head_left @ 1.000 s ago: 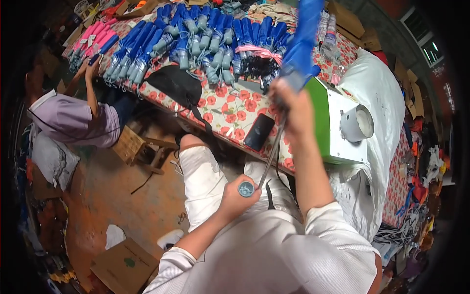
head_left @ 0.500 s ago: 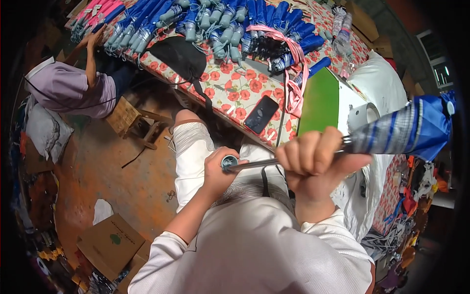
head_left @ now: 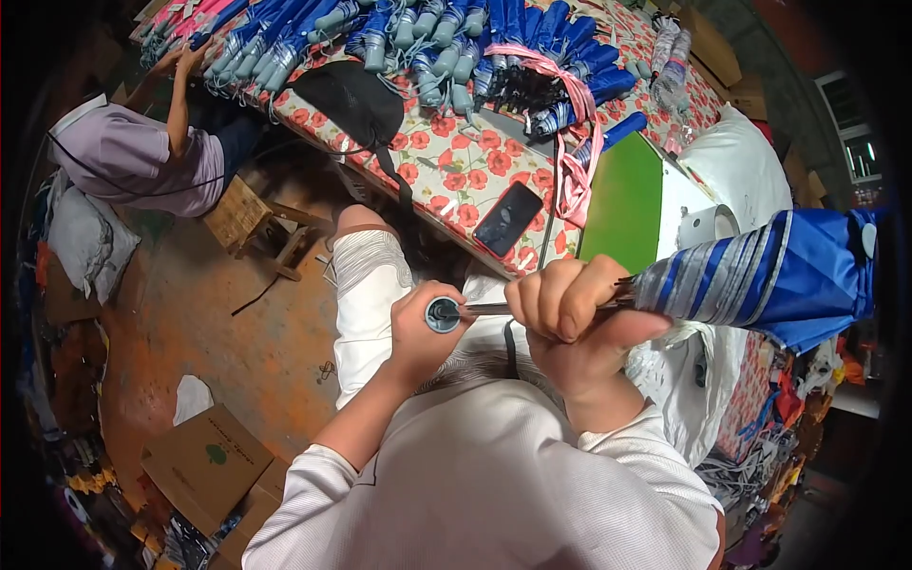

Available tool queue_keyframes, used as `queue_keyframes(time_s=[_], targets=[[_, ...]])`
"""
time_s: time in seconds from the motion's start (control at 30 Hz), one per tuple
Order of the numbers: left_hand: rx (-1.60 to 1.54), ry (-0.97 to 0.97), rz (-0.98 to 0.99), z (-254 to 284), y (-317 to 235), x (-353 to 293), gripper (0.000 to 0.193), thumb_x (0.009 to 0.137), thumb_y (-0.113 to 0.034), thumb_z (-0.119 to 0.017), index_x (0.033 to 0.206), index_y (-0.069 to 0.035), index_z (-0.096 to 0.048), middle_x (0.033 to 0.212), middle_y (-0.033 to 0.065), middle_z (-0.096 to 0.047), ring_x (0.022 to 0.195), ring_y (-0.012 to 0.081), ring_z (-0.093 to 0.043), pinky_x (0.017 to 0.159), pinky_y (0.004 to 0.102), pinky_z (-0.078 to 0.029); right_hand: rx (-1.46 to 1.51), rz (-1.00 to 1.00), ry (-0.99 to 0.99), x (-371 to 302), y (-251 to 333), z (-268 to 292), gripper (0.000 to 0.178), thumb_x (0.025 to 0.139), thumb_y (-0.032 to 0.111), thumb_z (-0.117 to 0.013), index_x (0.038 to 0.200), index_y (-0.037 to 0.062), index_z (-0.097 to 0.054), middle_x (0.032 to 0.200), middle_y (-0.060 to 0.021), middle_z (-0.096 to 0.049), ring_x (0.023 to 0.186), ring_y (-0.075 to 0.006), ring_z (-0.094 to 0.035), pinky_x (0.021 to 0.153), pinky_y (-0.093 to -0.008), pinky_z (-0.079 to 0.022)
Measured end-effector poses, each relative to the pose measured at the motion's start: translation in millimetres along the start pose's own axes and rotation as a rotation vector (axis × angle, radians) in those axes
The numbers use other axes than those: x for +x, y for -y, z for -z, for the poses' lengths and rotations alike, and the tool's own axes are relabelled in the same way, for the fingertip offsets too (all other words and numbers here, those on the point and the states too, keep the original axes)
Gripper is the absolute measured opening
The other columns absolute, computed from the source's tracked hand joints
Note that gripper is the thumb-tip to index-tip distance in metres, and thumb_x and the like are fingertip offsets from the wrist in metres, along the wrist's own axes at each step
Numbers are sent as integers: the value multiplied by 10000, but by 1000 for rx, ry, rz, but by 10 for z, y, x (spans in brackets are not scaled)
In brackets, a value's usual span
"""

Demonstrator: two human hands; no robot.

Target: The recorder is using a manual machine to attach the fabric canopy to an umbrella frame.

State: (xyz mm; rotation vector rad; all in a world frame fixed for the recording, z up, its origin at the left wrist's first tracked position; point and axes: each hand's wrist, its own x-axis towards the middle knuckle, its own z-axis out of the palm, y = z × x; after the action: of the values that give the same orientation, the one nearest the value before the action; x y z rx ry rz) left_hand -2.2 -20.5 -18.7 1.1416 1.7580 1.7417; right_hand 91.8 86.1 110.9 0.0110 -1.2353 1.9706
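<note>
A folding umbrella (head_left: 760,280) with a blue and silver-grey canopy, partly furled, stretches from the middle to the right. My right hand (head_left: 584,318) is closed round its metal shaft, just below the dark rib ends at the canopy's edge. At the shaft's other end, my left hand (head_left: 418,328) grips a grey-green tubular handle (head_left: 443,314), whose round end faces up. A short length of thin shaft shows between my two hands. Whether the shaft sits inside the handle's end or beside it, I cannot tell.
A flower-patterned table (head_left: 465,157) carries several blue umbrellas (head_left: 437,47), a black cloth (head_left: 347,109), a phone (head_left: 508,220) and a pink ribbon (head_left: 575,180). A green-sided box (head_left: 622,195) stands nearby. Left are a co-worker (head_left: 142,157), a wooden stool (head_left: 237,214) and a carton (head_left: 209,470).
My right hand has come closer to my left, shortening the shaft visible between them. The canopy has tipped downward and looks looser. The handle's end has turned more upward.
</note>
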Motion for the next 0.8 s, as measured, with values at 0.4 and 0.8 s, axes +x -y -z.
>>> queue_keyframes(time_s=[0.4, 0.8], targets=[[198, 79, -130, -99, 87, -78, 213, 672, 18, -767, 787, -53, -601, 681, 55, -604, 554, 195, -524, 537, 311, -435, -149, -77, -267, -15, -234, -21, 535, 965, 601, -434, 737, 117, -412, 560, 8, -393, 453, -73, -221, 463, -253, -232], [293, -175, -13, -38, 163, -119, 241, 665, -2, -791, 797, -43, -593, 697, 61, -609, 570, 207, -535, 547, 319, -449, -678, -172, -296, -104, -50, -8, 167, 977, 179, -556, 853, 77, -510, 662, -23, -542, 584, -135, -488, 622, -273, -438]])
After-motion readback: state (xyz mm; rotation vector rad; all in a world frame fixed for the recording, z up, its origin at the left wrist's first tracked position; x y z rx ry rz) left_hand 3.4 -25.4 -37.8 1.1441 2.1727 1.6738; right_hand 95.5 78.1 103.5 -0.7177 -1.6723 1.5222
